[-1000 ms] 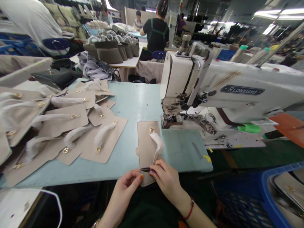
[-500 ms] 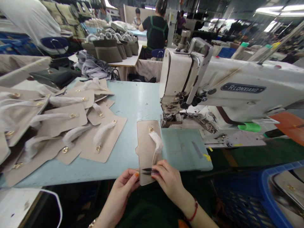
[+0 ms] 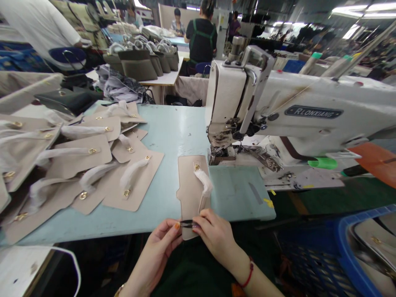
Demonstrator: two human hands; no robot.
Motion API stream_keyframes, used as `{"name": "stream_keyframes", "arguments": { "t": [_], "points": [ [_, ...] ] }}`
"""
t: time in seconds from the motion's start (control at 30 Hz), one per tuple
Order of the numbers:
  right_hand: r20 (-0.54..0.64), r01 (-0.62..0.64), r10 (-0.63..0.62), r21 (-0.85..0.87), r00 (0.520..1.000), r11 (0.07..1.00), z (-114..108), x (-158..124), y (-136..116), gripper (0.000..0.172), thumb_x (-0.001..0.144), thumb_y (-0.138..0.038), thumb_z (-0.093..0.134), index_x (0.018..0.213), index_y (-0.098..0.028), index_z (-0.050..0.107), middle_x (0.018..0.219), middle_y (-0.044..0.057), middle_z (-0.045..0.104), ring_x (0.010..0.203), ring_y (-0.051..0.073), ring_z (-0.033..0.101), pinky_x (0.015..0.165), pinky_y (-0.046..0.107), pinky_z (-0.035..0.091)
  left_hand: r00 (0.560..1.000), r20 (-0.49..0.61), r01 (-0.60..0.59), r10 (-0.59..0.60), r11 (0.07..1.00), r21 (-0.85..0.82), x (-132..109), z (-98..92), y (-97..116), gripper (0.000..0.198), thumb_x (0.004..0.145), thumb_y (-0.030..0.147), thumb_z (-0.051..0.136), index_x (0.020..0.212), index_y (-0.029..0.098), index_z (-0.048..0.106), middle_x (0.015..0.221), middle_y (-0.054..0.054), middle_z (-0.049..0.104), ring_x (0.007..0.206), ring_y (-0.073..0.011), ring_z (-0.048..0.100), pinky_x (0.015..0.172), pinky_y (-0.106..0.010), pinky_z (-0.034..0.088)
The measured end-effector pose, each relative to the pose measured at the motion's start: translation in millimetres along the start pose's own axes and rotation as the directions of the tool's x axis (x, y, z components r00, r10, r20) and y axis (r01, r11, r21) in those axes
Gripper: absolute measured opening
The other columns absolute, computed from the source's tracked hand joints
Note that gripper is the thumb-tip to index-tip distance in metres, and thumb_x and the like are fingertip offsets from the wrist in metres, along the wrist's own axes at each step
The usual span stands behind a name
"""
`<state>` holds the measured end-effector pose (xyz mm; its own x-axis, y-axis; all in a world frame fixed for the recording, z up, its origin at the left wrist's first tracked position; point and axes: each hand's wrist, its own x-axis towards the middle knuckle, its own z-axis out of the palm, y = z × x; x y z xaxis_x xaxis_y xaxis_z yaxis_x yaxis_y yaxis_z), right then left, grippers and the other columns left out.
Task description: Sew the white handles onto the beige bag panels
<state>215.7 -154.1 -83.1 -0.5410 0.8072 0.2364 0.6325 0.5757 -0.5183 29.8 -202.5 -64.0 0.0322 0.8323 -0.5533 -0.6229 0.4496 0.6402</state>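
A beige bag panel (image 3: 188, 181) lies at the front edge of the pale blue table, its near end sticking out over the edge. Its handle (image 3: 203, 181) is wrapped in white film and fixed with gold hardware. My left hand (image 3: 165, 237) pinches the panel's left edge near the bottom between thumb and fingers. In my right hand (image 3: 216, 233) is a pair of dark thread snips (image 3: 186, 224), held across the panel. The tips of the snips reach the panel's left edge, beside my left fingertips. Whether a thread lies between the blades is too small to tell.
A sewing machine (image 3: 293, 111) stands on the right of the table (image 3: 173, 132). Several similar beige panels (image 3: 136, 181) with wrapped handles are heaped at left. At lower right is a blue basket (image 3: 343, 247) with panels inside. People work farther back.
My right hand has moved slightly left, bringing the snips' tips to the panel's left edge at my left fingers. The panel and left hand stay nearly in place.
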Motion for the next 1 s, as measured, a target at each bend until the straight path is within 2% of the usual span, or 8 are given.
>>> {"name": "stream_keyframes", "arguments": {
  "t": [0.3,0.47,0.67,0.77,0.87,0.93,1.0],
  "points": [
    [0.012,-0.024,0.024,-0.011,1.000,1.000,-7,5,-7,0.013,0.089,-0.022,0.061,0.102,-0.021,0.061,0.097,0.002,0.058,0.079,0.013,0.059,0.067,0.023,0.045,0.999,0.037,0.001,-0.002,1.000,0.016,1,0.1,-1,0.013,0.081,0.027,0.071,0.078,0.014,0.068,0.084,-0.004,0.070,0.082,-0.0142,0.064,0.083,-0.025,0.052],
    [0.023,-0.019,0.019,-0.002,1.000,1.000,-5,4,-7,0.011,0.092,-0.024,0.057,0.102,-0.021,0.061,0.097,0.002,0.058,0.080,0.013,0.058,0.069,0.023,0.045,1.000,0.007,0.027,-0.027,0.999,-0.028,0,2.5,2,0.014,0.079,0.027,0.073,0.076,0.014,0.068,0.077,-0.002,0.068,0.076,-0.0117,0.063,0.079,-0.023,0.053],
    [0.029,0.002,-0.002,0.011,1.000,1.000,-7,6,-8,0.010,0.094,-0.024,0.053,0.097,-0.020,0.062,0.094,0.003,0.059,0.078,0.014,0.057,0.068,0.024,0.045,0.998,-0.023,0.056,-0.057,0.996,-0.074,2,2.8,4,0.012,0.078,0.022,0.074,0.075,0.014,0.066,0.083,-0.003,0.072,0.078,-0.0117,0.066,0.077,-0.022,0.054],
    [0.005,-0.070,0.070,0.161,0.998,0.984,-9,6,-9,0.010,0.093,-0.023,0.053,0.097,-0.019,0.061,0.097,0.004,0.058,0.081,0.014,0.058,0.071,0.024,0.046,0.995,-0.096,0.024,-0.037,0.990,-0.137,5,0.8,0,0.012,0.075,0.021,0.076,0.078,0.016,0.066,0.086,-0.005,0.073,0.082,-0.0160,0.069,0.077,-0.026,0.056],
    [-0.054,-0.150,0.188,0.407,0.981,0.901,-9,5,-10,0.014,0.092,-0.026,0.053,0.102,-0.018,0.059,0.101,0.005,0.055,0.085,0.014,0.058,0.075,0.023,0.048,0.991,-0.132,0.003,-0.024,0.988,-0.152,8,1.1,-9,0.026,0.073,0.028,0.077,0.095,0.018,0.067,0.094,-0.008,0.074,0.093,-0.0223,0.069,0.082,-0.032,0.055],
    [-0.086,-0.167,0.255,0.552,0.963,0.817,-4,3,-11,0.017,0.093,-0.029,0.051,0.105,-0.018,0.058,0.102,0.006,0.053,0.088,0.014,0.057,0.077,0.023,0.048,0.996,-0.092,-0.013,0.007,0.998,-0.063,9,3.6,-17,0.041,0.071,0.033,0.078,0.108,0.018,0.067,0.103,-0.010,0.073,0.100,-0.0240,0.067,0.087,-0.033,0.053],
    [-0.098,-0.167,0.307,0.667,0.947,0.726,2,1,-11,0.019,0.094,-0.032,0.050,0.105,-0.018,0.056,0.103,0.007,0.053,0.091,0.014,0.057,0.077,0.023,0.049,0.997,-0.048,-0.061,0.065,0.995,0.082,9,7.9,-23,0.048,0.066,0.033,0.082,0.109,0.018,0.068,0.109,-0.010,0.072,0.106,-0.0254,0.064,0.092,-0.032,0.050]
  ]
}}
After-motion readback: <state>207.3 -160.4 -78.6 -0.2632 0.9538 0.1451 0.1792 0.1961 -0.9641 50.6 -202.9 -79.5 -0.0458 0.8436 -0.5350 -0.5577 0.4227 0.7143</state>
